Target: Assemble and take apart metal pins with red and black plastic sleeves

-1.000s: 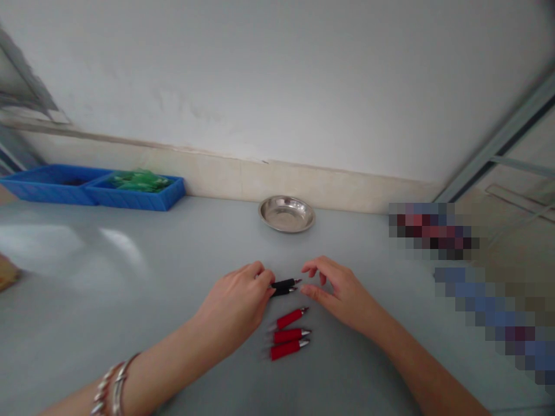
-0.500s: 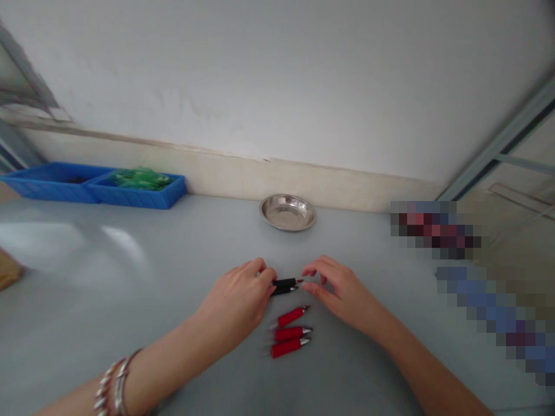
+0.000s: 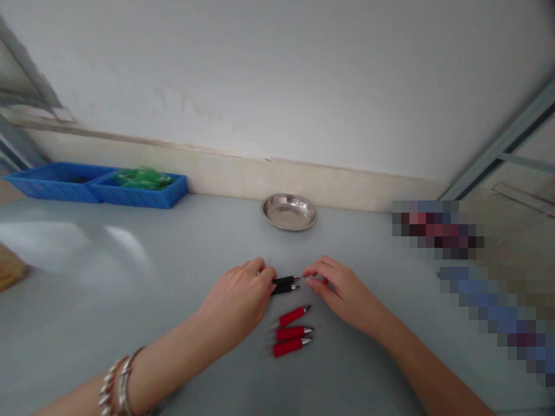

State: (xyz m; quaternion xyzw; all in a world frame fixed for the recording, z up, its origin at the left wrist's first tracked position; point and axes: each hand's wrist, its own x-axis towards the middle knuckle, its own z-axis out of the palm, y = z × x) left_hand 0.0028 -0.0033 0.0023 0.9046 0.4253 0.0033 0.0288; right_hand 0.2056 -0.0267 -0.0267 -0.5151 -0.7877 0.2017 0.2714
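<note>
My left hand [image 3: 245,292] is closed on the rear ends of two black-gripped pens, which its fingers partly hide. The upper black pen [image 3: 284,281] and the lower black pen [image 3: 282,289] lie side by side, their silver tips pointing right. Just past those tips is my right hand [image 3: 336,286], with thumb and forefinger slightly apart and nothing visible between them. Nearer to me on the table, three red-gripped pens lie in a loose stack of rows: a top one [image 3: 292,316], a middle one [image 3: 290,333] and a bottom one [image 3: 288,348].
A shallow round metal dish [image 3: 289,214] stands by the wall. At the back left are two joined blue trays [image 3: 143,197], one holding green crumpled plastic [image 3: 145,178]. A brown object [image 3: 11,267] sits at the left edge of the grey table [image 3: 208,237]. Blurred-out areas cover the right side.
The upper black pen's tip has come slightly away from my right fingertips, which have drawn a little to the right. My left hand stays in place.
</note>
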